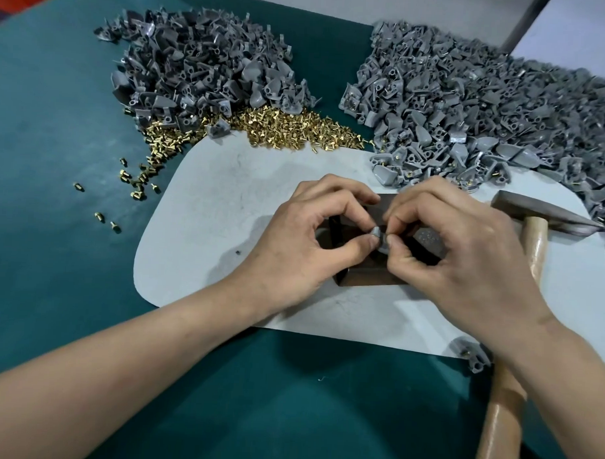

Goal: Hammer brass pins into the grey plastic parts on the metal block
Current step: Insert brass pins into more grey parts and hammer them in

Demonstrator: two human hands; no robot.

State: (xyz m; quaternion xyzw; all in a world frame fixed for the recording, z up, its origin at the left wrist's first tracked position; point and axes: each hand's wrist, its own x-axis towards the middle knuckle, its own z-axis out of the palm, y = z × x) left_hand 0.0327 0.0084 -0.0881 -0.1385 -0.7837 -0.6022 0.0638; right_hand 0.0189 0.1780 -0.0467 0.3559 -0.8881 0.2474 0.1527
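Left hand [307, 243] and right hand [458, 255] pinch grey part [379, 236], orientation hidden, over block [368, 279]

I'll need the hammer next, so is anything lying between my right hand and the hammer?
Nothing visible does. The hammer lies just right of the right hand on the white mat, its handle passing under that forearm. The hand is pinching a grey plastic part, though.
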